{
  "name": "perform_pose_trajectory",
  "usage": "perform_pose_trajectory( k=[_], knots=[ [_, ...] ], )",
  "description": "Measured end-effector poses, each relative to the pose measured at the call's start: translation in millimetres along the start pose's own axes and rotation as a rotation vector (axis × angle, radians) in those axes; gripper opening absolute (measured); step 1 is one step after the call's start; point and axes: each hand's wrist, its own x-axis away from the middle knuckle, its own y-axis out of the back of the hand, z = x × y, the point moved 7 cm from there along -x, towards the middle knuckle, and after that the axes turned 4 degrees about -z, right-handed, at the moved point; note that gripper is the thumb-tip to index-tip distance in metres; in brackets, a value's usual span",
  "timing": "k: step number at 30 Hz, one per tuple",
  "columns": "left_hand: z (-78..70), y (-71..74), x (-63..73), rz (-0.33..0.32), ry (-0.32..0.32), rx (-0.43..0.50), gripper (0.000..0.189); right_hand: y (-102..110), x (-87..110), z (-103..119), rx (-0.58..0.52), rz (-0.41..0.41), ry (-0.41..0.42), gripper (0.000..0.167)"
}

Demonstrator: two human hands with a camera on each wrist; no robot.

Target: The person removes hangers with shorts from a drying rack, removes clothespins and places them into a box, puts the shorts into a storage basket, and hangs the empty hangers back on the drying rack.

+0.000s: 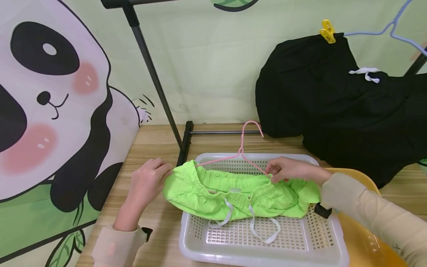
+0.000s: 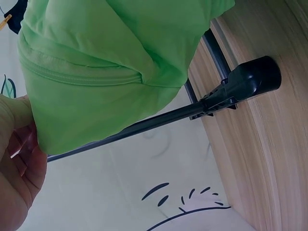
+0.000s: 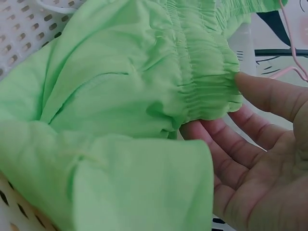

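Observation:
Bright green shorts (image 1: pixel 217 196) with an elastic waistband and white drawstrings are held up over a white plastic basket (image 1: pixel 260 256). My left hand (image 1: pixel 148 181) pinches their left end, seen from close by in the left wrist view. On the other side my right hand (image 1: pixel 288 168) holds the waistband between thumb and fingers, as the right wrist view also shows. A pink hanger (image 1: pixel 241 142) rises from the waist opening, its hook pointing up. One of its arms reaches down to my right fingers; its lower part is mostly hidden inside the shorts.
Black trousers (image 1: pixel 310 89) with a white drawstring hang at the right from a blue hanger (image 1: pixel 395 24), held by a yellow clip (image 1: pixel 327 31). A black rack (image 1: pixel 153 70) stands behind the basket. An orange tub (image 1: pixel 360 237) sits partly under the basket's right side.

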Motion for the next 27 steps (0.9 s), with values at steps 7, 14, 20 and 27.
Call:
perform_pose_trajectory(
  k=[7, 14, 20, 27],
  knots=[
    [-0.8, 2.6, -1.0, -0.030, -0.011, 0.004, 0.011, -2, 1.4, 1, 0.021, 0.025, -0.004, 0.020],
    [-2.6, 6.0, -3.1, -0.088, -0.035, 0.005, 0.010, 1, 10.4, 7, 0.047, 0.065, 0.010, 0.011],
    [-7.8, 13.5, -7.9, -0.162, -0.052, 0.025, 0.011, 11, 20.4, 18, 0.082, 0.079, 0.043, 0.008],
    [-10.8, 21.5, -15.2, -0.217, -0.049, 0.031, 0.011, 26, 32.1, 31, 0.077, 0.048, 0.088, 0.009]
  ],
)
